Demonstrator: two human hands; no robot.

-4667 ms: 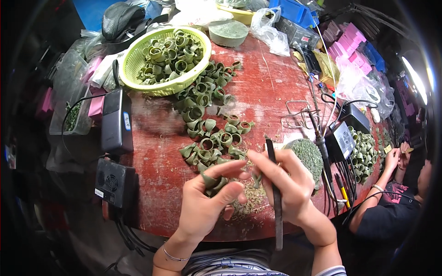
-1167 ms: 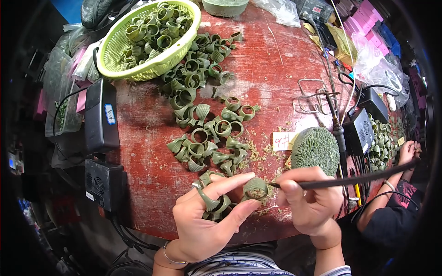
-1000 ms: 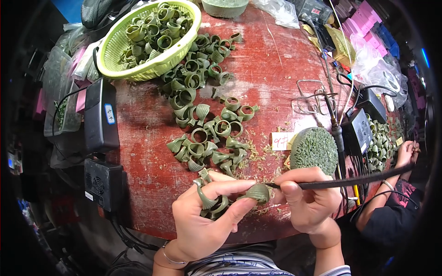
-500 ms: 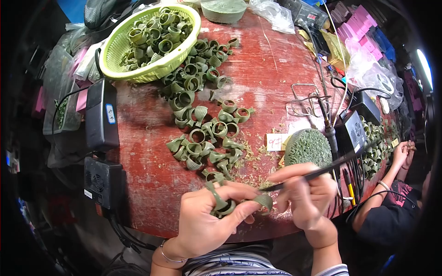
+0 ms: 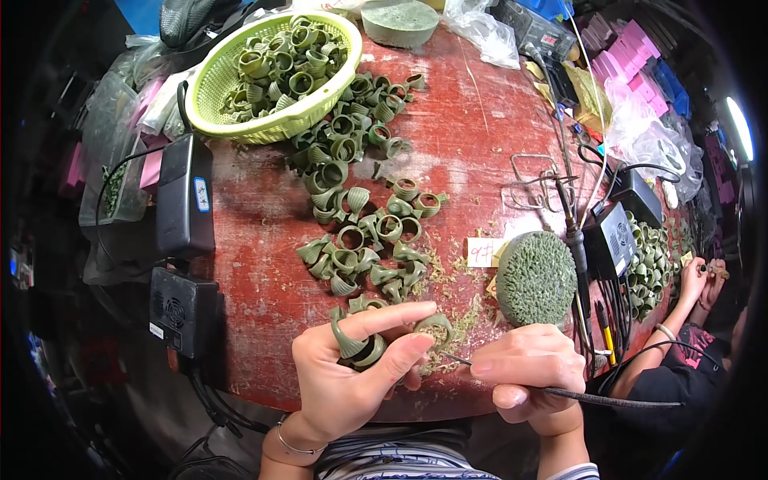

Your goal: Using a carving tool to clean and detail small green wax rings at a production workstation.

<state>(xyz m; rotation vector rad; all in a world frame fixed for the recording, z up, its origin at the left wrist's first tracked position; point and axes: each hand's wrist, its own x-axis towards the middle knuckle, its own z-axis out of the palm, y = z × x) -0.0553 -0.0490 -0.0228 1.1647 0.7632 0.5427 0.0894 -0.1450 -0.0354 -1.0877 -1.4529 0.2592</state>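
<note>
My left hand pinches a green wax ring between thumb and index finger, its opening facing up. More green rings sit around the fingers of that hand. In my right hand is a slim dark file. Its thin pointed end reaches the lower edge of the pinched ring; whether it touches is hard to see. The file's wider textured length sticks out to the right, below the round green porous block. Many similar rings lie loose just beyond my left hand.
Green shavings are scattered over the red table. A yellow-green basket of rings stands far left, near black power units. Cables, a soldering-type pen and more rings line the right. A co-worker's hands are at the right edge.
The file has swung from slanting up right to sloping slightly down right, and my right hand has turned over and lowered. The pinched ring has turned so its opening shows.
</note>
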